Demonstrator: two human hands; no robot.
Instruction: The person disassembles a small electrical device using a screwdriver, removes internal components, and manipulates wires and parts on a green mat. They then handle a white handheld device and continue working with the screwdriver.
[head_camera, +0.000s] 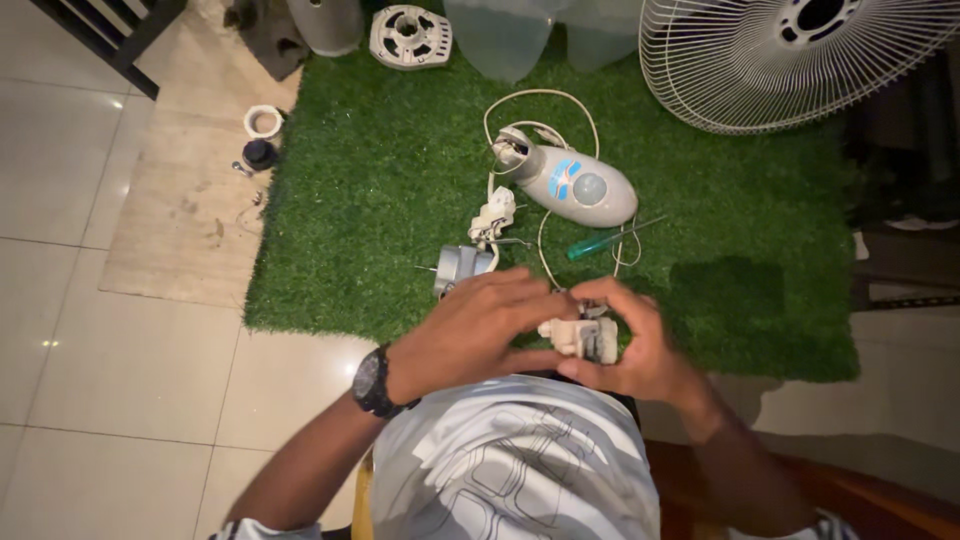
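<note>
At lower centre, the left hand (470, 335) and right hand (640, 350) both close their grip on a small cream plastic switch block (583, 337) above green artificial turf (380, 200).

screwdriver (600, 241) on turf mat (760, 200), right of motor housing (585, 187); fan grille (790, 60) behind

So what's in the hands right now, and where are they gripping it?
Both hands hold a small whitish fan part: right hand grips its right side, left hand its left end.
</note>
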